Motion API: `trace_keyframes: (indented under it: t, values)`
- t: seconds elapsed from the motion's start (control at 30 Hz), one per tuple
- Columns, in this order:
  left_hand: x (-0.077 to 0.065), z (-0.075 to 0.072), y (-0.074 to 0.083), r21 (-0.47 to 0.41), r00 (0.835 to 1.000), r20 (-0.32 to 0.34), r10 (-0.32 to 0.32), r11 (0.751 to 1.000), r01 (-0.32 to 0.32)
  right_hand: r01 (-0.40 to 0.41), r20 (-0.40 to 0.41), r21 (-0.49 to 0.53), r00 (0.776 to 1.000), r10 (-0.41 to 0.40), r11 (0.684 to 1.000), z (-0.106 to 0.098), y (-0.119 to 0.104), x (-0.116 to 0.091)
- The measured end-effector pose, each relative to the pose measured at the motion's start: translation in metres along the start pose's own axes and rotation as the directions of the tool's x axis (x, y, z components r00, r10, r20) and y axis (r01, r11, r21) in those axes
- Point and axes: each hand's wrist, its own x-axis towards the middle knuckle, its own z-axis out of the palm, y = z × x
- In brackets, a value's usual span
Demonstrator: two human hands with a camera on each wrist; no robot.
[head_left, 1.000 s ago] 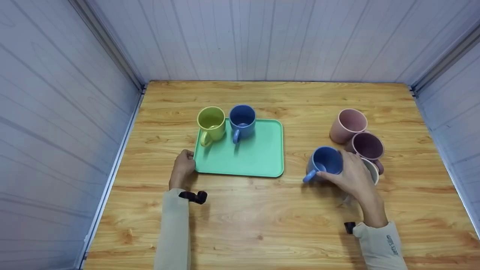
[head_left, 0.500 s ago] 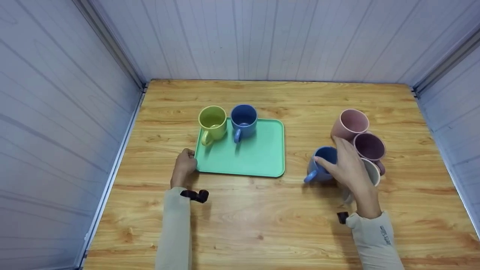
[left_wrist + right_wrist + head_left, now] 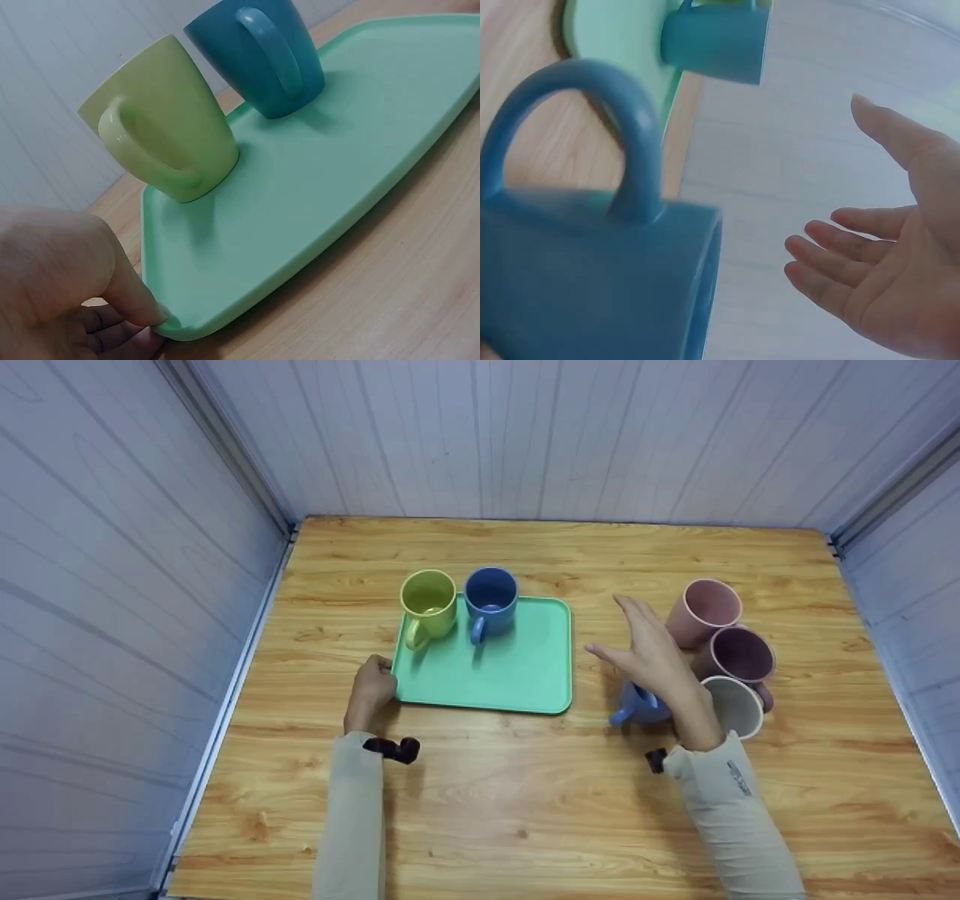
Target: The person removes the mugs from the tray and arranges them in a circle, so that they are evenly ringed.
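Note:
My left hand [image 3: 373,682] pinches the near left corner of a green tray [image 3: 480,686], thumb on the rim and fingers curled beneath it in the left wrist view. At the tray's back left stand a yellow-green mug [image 3: 169,120] and a blue mug [image 3: 262,56], both upright with handles toward me. Spread fingers and thumb show on my right hand [image 3: 652,656], raised and holding nothing. Below it is a second blue mug [image 3: 585,277], partly hidden by the hand in the head view, its handle [image 3: 622,714] pointing front left.
Right of that blue mug, a pink mug [image 3: 686,619], a dark purple mug [image 3: 759,660] and a white mug [image 3: 739,716] stand close together on the wooden table [image 3: 517,802]. White panel walls [image 3: 510,442] rise behind and at both sides.
My right hand has let go of the second blue mug, lifted and moved up-left with fingers spreading. That mug stays in place. My left hand keeps its hold on the tray.

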Motion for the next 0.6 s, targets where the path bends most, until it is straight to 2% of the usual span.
trace_keyframes:
  t: [0.33,0.6]
  values:
    - [-0.002,0.0,0.002,0.0,1.0,-0.023,-0.001,1.0,0.001,0.002,0.067,0.153,0.998,-0.013,0.988,0.021,-0.009,0.038]
    - [-0.002,0.0,-0.001,-0.011,1.0,-0.011,0.003,1.0,-0.003,-0.011,0.138,0.202,0.99,-0.017,0.979,0.039,-0.015,0.062]
